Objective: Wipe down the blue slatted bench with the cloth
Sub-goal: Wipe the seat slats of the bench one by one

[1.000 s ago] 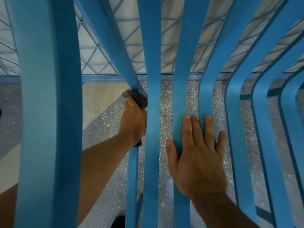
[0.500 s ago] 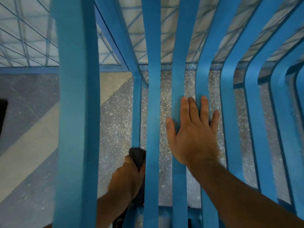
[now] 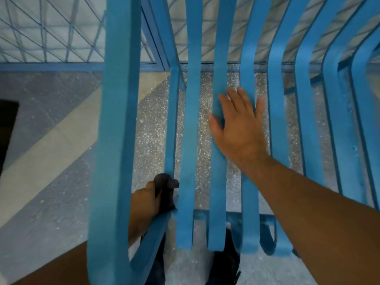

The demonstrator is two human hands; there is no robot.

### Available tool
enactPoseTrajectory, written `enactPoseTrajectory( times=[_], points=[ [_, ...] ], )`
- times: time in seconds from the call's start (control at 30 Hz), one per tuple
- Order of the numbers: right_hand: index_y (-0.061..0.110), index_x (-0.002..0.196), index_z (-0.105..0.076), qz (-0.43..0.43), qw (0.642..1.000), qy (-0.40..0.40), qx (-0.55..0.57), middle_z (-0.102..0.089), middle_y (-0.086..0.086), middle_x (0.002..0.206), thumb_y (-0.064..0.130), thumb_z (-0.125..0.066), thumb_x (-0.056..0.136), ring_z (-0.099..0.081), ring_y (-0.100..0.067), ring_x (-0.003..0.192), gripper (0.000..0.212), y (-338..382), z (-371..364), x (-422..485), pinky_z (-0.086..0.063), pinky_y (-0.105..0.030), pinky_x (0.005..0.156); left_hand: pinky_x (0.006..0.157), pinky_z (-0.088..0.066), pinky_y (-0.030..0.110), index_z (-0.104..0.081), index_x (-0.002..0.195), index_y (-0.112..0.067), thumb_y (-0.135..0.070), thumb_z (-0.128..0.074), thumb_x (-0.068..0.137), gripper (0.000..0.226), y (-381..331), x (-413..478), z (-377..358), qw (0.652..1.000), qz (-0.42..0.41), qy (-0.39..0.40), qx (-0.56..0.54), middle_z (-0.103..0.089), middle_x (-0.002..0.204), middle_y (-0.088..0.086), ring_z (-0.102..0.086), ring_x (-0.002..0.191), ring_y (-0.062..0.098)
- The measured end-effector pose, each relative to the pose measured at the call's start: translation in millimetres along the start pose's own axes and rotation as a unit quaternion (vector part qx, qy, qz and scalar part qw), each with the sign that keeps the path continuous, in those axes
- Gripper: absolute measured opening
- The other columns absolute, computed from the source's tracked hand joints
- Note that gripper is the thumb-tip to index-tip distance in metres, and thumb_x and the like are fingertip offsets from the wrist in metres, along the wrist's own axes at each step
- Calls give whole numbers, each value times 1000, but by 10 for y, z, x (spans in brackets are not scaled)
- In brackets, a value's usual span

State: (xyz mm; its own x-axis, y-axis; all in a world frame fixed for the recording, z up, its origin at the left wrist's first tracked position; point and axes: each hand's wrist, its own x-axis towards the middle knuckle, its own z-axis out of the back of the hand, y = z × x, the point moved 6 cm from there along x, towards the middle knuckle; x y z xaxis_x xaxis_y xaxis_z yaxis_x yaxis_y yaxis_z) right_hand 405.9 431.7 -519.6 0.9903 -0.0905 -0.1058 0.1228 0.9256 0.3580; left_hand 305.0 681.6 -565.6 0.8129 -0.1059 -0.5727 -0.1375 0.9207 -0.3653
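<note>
1. Left hand [image 3: 147,204] is curled tight round a dark cloth [image 3: 166,190], pinning it against a thin blue slat [image 3: 172,130] near the seat's front edge.
2. Right hand [image 3: 240,132] lies flat, fingers straight, across two slats of the blue slatted bench [image 3: 277,124].
3. Speckled floor [image 3: 150,130] shows through the gaps.

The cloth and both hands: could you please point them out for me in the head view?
cloth [image 3: 167,192]: head view, on its dark bunched middle.
left hand [image 3: 145,204]: head view, on its back.
right hand [image 3: 240,132]: head view, on its back.
</note>
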Motion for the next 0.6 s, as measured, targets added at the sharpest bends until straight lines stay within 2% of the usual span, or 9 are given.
enactPoseTrajectory(
  times=[0.1, 0.13, 0.2, 0.23, 0.27, 0.33, 0.4, 0.5, 0.6],
  points=[
    [9, 141, -46, 27, 997, 3, 69, -37, -11, 152, 39, -47, 98, -20, -27, 146, 52, 44, 81, -502, -7, -56, 119, 60, -38, 26, -46, 89, -28, -33, -48, 96, 9, 116, -195, 75, 997, 33, -50, 52, -65, 72, 7, -54, 57, 19],
    [8, 139, -47, 29, 995, 7, 95, -39, -11, 150, 36, -50, 97, -23, -27, 145, 51, 64, 105, -707, -11, -56, 118, 61, -39, 28, -52, 93, -22, -30, -52, 95, 8, 116, -302, 116, 995, 35, -80, 50, -63, 68, 10, -50, 55, 23],
    [7, 137, -50, 15, 988, 13, 153, -46, -12, 145, 31, -55, 96, -31, -28, 141, 48, 121, 142, -1117, -21, -55, 117, 56, -40, 9, -58, 93, -14, -14, -62, 92, 5, 113, -576, 213, 988, 15, -135, -73, -53, 56, -2, -47, 45, 12],
    [7, 135, -52, 2, 983, 9, 184, -51, -12, 140, 30, -57, 96, -38, -28, 137, 46, 149, 182, -1335, -28, -52, 115, 54, -41, 6, -61, 99, -11, -12, -62, 93, 6, 134, -758, 222, 977, 26, -125, -173, -52, 59, -5, -51, 46, 6],
    [7, 132, -55, -17, 977, 3, 212, -56, -11, 133, 30, -57, 95, -46, -28, 130, 44, 168, 209, -1549, -35, -47, 111, 53, -47, 15, -62, 105, -11, -15, -59, 95, 11, 178, -925, 174, 967, 49, -88, -233, -54, 62, -1, -55, 49, 6],
    [10, 126, -60, -57, 964, 17, 259, -64, -7, 121, 34, -55, 93, -58, -22, 115, 42, 216, 239, -1971, -46, -37, 102, 56, -50, 33, -59, 96, -22, -32, -46, 98, 17, 201, -1267, 28, 989, 98, -20, -112, -63, 71, 8, -59, 58, 19],
    [15, 123, -63, -96, 935, 88, 329, -67, -3, 117, 37, -55, 93, -61, -15, 110, 38, 289, 219, -2331, -50, -38, 97, 67, -48, 36, -50, 85, -21, -42, -36, 98, 29, 94, -1562, -28, 990, 133, -28, 38, -69, 85, 14, -64, 73, 31],
    [18, 126, -60, -167, 882, 195, 396, -64, 0, 122, 37, -62, 92, -60, -11, 111, 39, 289, 134, -2706, -48, -38, 99, 72, -48, 37, -49, 93, -17, -45, -36, 97, 31, -392, -1865, -117, 996, 83, -28, 31, -70, 93, 17, -66, 86, 34],
    [24, 131, -54, -263, 813, 251, 455, -64, 14, 113, 43, -65, 89, -62, 5, 97, 48, 131, 153, -2945, -48, -13, 85, 72, -51, 34, -53, 104, -20, -47, -38, 96, 31, -740, -2016, -279, 999, 27, -25, -27, -71, 93, 9, -67, 84, 26]
  ],
)
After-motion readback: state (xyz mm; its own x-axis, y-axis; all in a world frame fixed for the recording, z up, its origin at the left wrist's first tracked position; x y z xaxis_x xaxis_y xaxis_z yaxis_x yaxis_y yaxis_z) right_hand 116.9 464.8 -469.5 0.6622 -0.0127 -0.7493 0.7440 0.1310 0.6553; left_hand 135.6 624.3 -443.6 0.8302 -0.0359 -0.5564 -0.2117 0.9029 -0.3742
